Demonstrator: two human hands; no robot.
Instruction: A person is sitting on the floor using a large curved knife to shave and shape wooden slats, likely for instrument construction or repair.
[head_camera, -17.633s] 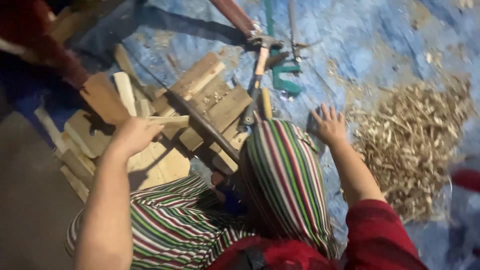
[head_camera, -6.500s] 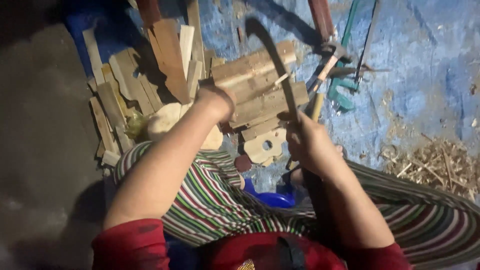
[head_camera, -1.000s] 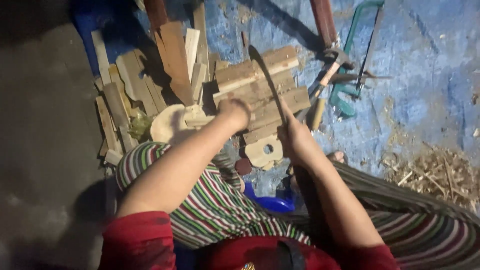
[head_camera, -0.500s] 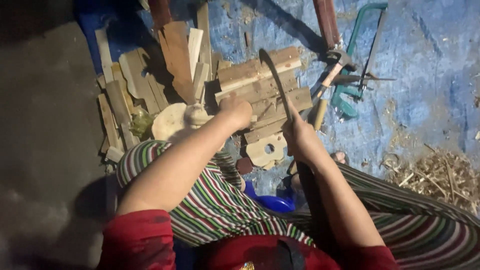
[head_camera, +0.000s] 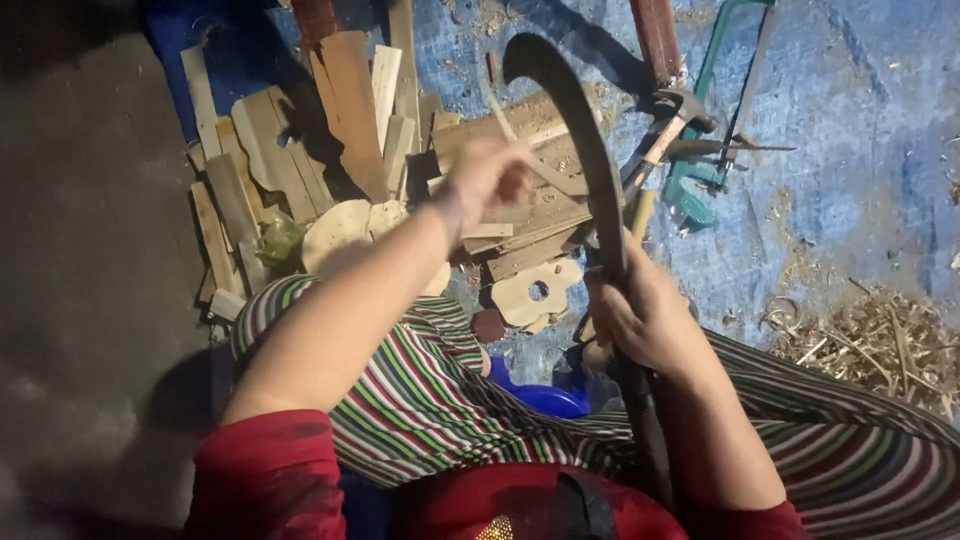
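My right hand (head_camera: 645, 315) grips the handle of a long dark curved blade (head_camera: 580, 150), raised with its hooked tip pointing up and left. My left hand (head_camera: 490, 180) is blurred and closed around a thin pale wooden strip (head_camera: 520, 165), held just left of the blade's edge above a pile of wooden blocks (head_camera: 520, 215). A flat wooden piece with a round hole (head_camera: 530, 292) lies under my hands. My knees in striped cloth (head_camera: 420, 390) fill the lower part of the view.
Loose planks and offcuts (head_camera: 300, 170) are heaped at the left on a blue tarp (head_camera: 860, 130). A hammer (head_camera: 665, 125), a green-framed hacksaw (head_camera: 715, 110) and pliers lie at the upper right. Wood shavings (head_camera: 880, 345) are piled at the right.
The blade has swung higher and nearer to the camera. My left hand has lifted off the woodpile with the strip. The view is closer in.
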